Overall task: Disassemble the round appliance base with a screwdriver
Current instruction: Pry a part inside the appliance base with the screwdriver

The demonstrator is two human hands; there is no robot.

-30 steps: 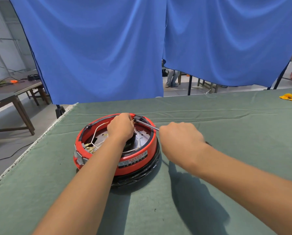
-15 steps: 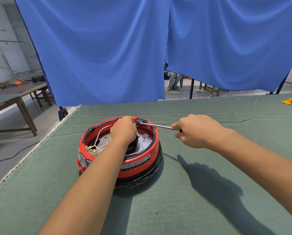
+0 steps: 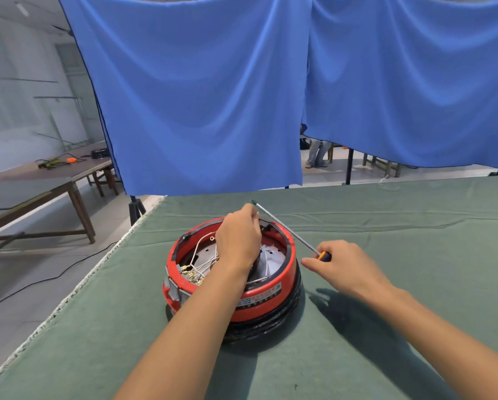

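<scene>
The round appliance base (image 3: 266,301) is red with a black bottom ring and stands on the green table (image 3: 386,284), its open top showing white wires and a metal plate. My left hand (image 3: 239,238) reaches over the opening, its fingers curled at the far rim by a black part; what they hold is hidden. My right hand (image 3: 343,267) grips the orange-and-black handle of the screwdriver (image 3: 288,229) just right of the base. The long shaft slants up and left, its tip above and beyond the far rim, close to my left fingertips.
A blue curtain (image 3: 213,96) hangs behind the table's far edge. The table's left edge (image 3: 77,287) runs diagonally, with floor and a cable beyond. A wooden side table (image 3: 39,180) with tools stands far left. A person's legs (image 3: 314,154) show under the curtain.
My right hand drew back toward me and lower, next to the base. The screwdriver swung from lying nearly level across the rim to slanting up, its tip lifted out past the far rim.
</scene>
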